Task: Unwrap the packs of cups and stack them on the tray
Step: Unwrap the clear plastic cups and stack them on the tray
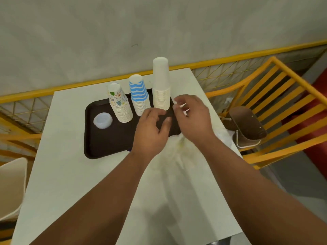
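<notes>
A dark brown tray [106,138] lies on the white table [62,174]. Three upside-down cup stacks stand along its far side: a patterned stack [120,105], a blue-and-white striped stack [138,94] and a tall plain white stack [161,84]. A small clear lid [103,120] sits on the tray's left part. My left hand [152,129] hovers over the tray's right end with fingers loosely curled and nothing in them. My right hand [192,115] is just right of the white stack and pinches clear plastic wrap [178,151], which trails down onto the table.
A yellow wooden chair [276,106] stands to the right, with a brown scoop-like holder [247,124] by the table's edge. A yellow railing [53,89] runs behind the table below a grey wall. A cream chair [10,188] is at the left.
</notes>
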`<state>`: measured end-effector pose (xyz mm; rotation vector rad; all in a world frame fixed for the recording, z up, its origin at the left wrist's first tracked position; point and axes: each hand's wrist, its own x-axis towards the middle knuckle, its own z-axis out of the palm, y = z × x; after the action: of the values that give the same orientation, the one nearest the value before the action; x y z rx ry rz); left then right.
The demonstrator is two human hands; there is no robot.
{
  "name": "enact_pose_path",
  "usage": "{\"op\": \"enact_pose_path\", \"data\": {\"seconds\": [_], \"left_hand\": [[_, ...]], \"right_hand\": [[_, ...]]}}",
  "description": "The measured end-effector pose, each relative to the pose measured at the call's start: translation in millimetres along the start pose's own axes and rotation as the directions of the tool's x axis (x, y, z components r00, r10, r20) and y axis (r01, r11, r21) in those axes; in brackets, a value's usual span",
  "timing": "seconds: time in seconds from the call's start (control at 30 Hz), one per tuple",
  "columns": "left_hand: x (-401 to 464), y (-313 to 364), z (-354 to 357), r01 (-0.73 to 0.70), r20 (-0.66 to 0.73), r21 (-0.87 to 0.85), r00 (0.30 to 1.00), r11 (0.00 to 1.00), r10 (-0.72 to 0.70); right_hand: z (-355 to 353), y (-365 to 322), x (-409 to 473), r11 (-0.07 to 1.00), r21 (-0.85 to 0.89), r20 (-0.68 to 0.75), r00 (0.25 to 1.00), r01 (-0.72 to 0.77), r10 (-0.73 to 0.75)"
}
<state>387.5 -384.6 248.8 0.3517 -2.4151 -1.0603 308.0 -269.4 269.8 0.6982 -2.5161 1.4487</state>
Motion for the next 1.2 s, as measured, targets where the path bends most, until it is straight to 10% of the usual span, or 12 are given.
{"op": "enact_pose_path", "data": {"seconds": [0.27,0.47,0.63,0.93,1.2], "left_hand": [[-29,49,67,-0.197,0.254,-0.012,0.948,0.98,0.193],[-44,57,99,-0.222,0.466,0.25,0.881,0.942,0.083],[-50,58,106,-0.222,0.466,0.27,0.882,0.937,0.075],[-62,56,103,-0.143,0.497,0.204,0.867,0.969,0.023],[-76,51,96,-0.195,0.519,0.15,0.85,0.969,0.091]], "right_hand": [[-97,70,-12,0.922,0.242,-0.333,0.867,-0.301,0.371],[-98,145,-64,0.636,0.319,-0.031,0.663,-0.703,0.748],[-84,155,-82,0.492,0.315,0.258,0.572,-0.811,0.778],[-69,157,-102,0.406,0.203,0.364,0.454,-0.891,0.813],[-61,154,-113,0.583,-0.051,0.41,0.515,-0.811,0.753]]}}
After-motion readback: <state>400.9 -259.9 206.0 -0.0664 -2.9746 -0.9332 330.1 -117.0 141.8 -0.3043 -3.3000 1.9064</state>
